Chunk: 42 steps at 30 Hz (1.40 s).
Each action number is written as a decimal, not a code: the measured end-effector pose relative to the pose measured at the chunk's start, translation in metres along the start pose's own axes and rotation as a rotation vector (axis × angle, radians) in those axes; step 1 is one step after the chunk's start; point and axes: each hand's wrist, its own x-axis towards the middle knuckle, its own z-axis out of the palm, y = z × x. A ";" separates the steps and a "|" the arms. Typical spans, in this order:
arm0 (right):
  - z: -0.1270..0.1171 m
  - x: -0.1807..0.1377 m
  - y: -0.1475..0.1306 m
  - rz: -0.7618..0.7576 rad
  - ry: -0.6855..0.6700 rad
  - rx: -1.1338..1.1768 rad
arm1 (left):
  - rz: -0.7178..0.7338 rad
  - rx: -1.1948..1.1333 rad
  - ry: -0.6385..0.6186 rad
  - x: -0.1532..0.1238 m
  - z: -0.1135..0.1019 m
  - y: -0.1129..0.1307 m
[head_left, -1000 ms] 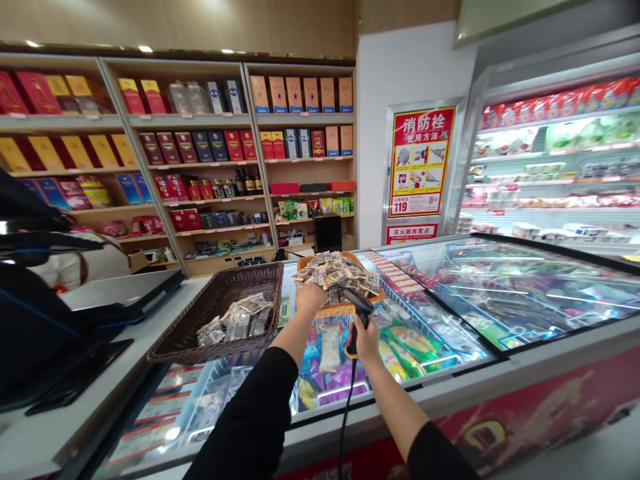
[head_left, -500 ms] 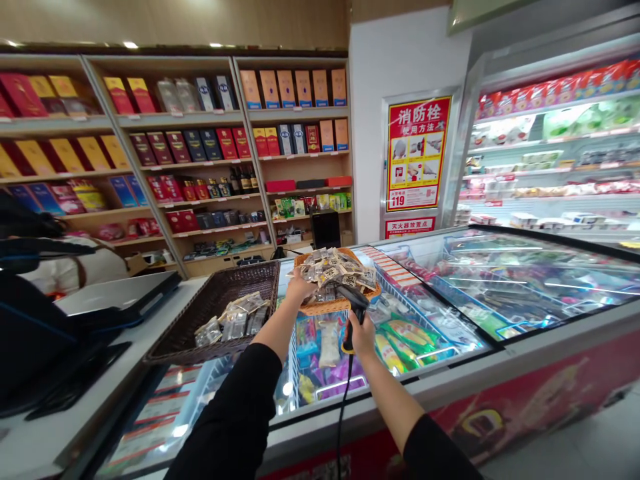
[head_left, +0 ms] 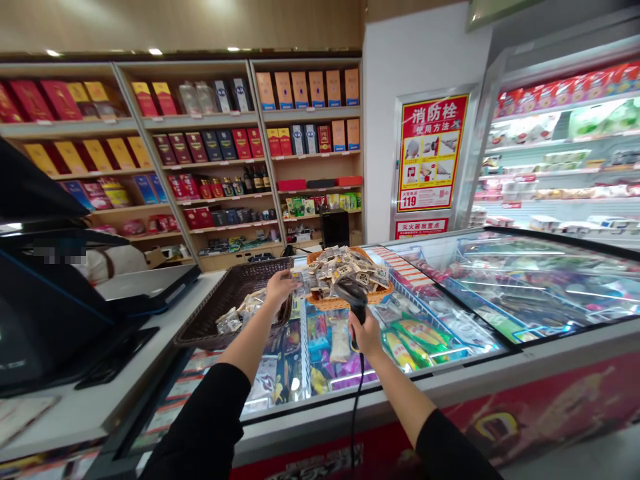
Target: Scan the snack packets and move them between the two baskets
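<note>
My right hand [head_left: 369,335] grips a black corded barcode scanner [head_left: 353,298], its head pointing up toward the orange wicker basket [head_left: 340,303] heaped with small silver snack packets [head_left: 345,266]. My left hand [head_left: 280,287] is closed on one small packet [head_left: 300,280], held in the air between the orange basket and the dark brown wicker basket [head_left: 207,320]. The brown basket holds several of the same packets [head_left: 239,313]. Both baskets rest on the glass lid of a chest freezer [head_left: 450,320].
A white counter [head_left: 100,400] at left carries a black till screen [head_left: 35,293] and a closed laptop [head_left: 145,283]. A person sits partly hidden behind the screen. Shelves of boxed goods [head_left: 200,147] fill the back wall; an open chiller [head_left: 560,153] stands at right.
My left hand has drawn back from the heap in the orange basket with a packet, moving left toward the brown basket. The scanner hand stays about where it was; the camera has shifted.
</note>
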 end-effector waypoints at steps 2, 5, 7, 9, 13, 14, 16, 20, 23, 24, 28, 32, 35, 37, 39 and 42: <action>0.011 -0.004 -0.005 -0.071 -0.087 -0.089 | -0.023 -0.160 0.007 -0.005 -0.016 -0.009; 0.033 -0.012 -0.010 -0.115 -0.170 -0.130 | -0.057 -0.351 0.044 -0.015 -0.031 -0.022; 0.045 -0.017 -0.011 -0.104 -0.178 -0.136 | -0.076 -0.423 0.044 -0.020 -0.034 -0.027; 0.054 -0.020 -0.009 -0.107 -0.182 -0.165 | -0.074 -0.445 0.018 -0.023 -0.033 -0.029; 0.058 -0.023 -0.009 -0.129 -0.188 -0.266 | -0.051 -0.407 -0.020 -0.023 -0.027 -0.028; 0.057 -0.023 -0.010 -0.125 -0.190 -0.286 | -0.050 -0.395 -0.017 -0.023 -0.026 -0.028; 0.056 -0.024 -0.013 -0.122 -0.207 -0.306 | -0.053 -0.390 -0.005 -0.022 -0.025 -0.028; 0.055 -0.026 -0.016 -0.129 -0.225 -0.318 | -0.064 -0.432 -0.029 -0.024 -0.025 -0.029; 0.055 -0.027 -0.017 -0.129 -0.217 -0.321 | -0.051 -0.436 -0.049 -0.025 -0.025 -0.030; 0.055 -0.027 -0.017 -0.128 -0.217 -0.319 | -0.045 -0.431 -0.052 -0.025 -0.025 -0.030; 0.055 -0.027 -0.016 -0.119 -0.213 -0.287 | -0.017 -0.337 0.026 -0.020 -0.025 -0.031; 0.055 -0.026 -0.008 -0.035 -0.135 -0.130 | 0.087 -0.022 0.412 -0.023 -0.033 -0.026; 0.051 -0.021 -0.001 0.080 -0.003 0.099 | 0.035 0.312 0.571 -0.031 -0.041 -0.019; 0.045 -0.016 0.002 0.157 0.104 0.243 | 0.021 0.462 0.599 -0.037 -0.043 -0.014; 0.038 -0.009 0.003 0.217 0.174 0.336 | 0.129 0.552 0.585 -0.041 -0.038 -0.006; 0.026 -0.001 0.004 0.264 0.194 0.401 | 0.421 0.664 0.380 -0.042 -0.014 0.007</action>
